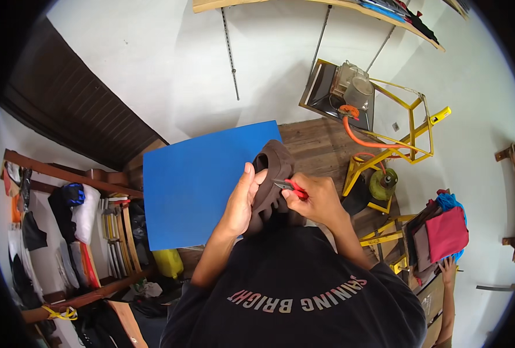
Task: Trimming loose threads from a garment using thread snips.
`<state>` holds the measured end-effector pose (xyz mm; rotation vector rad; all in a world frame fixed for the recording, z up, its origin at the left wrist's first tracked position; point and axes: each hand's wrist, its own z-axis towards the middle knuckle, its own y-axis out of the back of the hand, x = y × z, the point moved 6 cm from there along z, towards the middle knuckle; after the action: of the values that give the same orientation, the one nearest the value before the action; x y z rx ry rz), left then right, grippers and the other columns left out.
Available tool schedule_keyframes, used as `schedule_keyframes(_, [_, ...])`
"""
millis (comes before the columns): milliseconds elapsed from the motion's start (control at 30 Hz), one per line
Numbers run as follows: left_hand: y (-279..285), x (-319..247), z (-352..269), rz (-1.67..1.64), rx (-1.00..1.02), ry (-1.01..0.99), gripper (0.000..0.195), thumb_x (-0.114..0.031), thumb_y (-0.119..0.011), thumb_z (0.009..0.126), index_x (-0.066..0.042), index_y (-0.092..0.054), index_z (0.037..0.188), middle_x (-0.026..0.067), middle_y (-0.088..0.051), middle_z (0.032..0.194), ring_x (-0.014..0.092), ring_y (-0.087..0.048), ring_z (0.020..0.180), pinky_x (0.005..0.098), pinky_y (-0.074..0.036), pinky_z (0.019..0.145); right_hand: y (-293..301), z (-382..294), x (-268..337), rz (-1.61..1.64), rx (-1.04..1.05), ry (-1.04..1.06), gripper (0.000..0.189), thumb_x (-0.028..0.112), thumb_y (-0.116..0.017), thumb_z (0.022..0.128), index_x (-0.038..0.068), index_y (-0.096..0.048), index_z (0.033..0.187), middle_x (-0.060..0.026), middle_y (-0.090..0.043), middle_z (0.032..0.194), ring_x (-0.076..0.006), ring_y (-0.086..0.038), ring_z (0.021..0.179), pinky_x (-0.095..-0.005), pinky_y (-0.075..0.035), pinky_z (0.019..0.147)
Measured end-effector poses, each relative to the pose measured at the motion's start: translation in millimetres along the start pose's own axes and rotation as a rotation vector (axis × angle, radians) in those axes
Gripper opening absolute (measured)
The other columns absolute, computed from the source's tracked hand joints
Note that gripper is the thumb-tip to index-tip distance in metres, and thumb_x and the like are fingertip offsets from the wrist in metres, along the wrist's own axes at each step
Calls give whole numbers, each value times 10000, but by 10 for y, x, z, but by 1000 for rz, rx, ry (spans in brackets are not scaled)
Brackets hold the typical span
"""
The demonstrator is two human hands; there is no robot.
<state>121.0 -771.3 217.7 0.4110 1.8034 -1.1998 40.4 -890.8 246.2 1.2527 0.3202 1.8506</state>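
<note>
A brown cloth garment [271, 182] is bunched in front of my chest, its dark opening facing up and left. My left hand [241, 202] grips it from the left, with fingers inside or behind the folds and the thumb pointing up. In my right hand [316, 195] is a small pair of snips with red handles [299, 189]. Their grey blades lie against the cloth's right side, pointing left. Whether the blade tips are closed on a thread is too small to tell. The lower part of the garment hangs in shadow near my dark shirt.
Beyond the garment lies a blue tabletop [196, 187]. A yellow metal frame [388, 152] with an orange hose [355, 134] and green gas cylinder [383, 183] stands right. Another person's hand [449, 272] touches stacked folded cloth [446, 235]. Left are wooden shelves [79, 178] with bundles.
</note>
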Motion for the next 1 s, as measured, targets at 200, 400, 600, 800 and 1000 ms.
schedule_keyframes(200, [-87,-32,99,96,76,-33,801,-573,-167,1019,105,-442,1346,150,-553,1323,195,-518,1225,314,-362,1070,103,15,-1,33,101,15,240,191,-713,775,31,-535,755,-128,-519,597,-322,-525,500,-379,-410,478])
schedule_keyframes(400, [-48,79,106,195,104,-67,805,-561,-126,1023,103,-420,1369,146,-510,1366,191,-453,1280,309,-316,1095,122,-89,69,21,124,38,251,217,-713,782,37,-544,736,-131,-509,592,-323,-511,486,-378,-399,473])
schedule_keyframes(600, [29,307,64,216,109,-99,843,-579,-151,1017,149,-368,1382,188,-418,1451,220,-361,1364,298,-234,1141,44,-314,55,-1,152,-39,246,253,-717,791,37,-599,784,-139,-528,605,-292,-534,493,-359,-430,491])
schedule_keyframes(800, [94,572,-15,280,93,-23,830,-569,-161,1017,150,-336,1392,236,-360,1484,266,-309,1413,328,-197,1170,-109,-649,-125,206,-140,-349,235,209,-740,834,21,-612,892,17,-512,643,-64,-479,594,-259,-403,530])
schedule_keyframes(1000, [106,542,-324,455,11,-132,424,-405,-451,1020,11,-534,1008,70,-556,919,173,-525,881,322,-431,834,-340,-752,-122,369,-233,-437,199,159,-718,859,21,-583,811,52,-456,618,-34,-392,611,-218,-351,535])
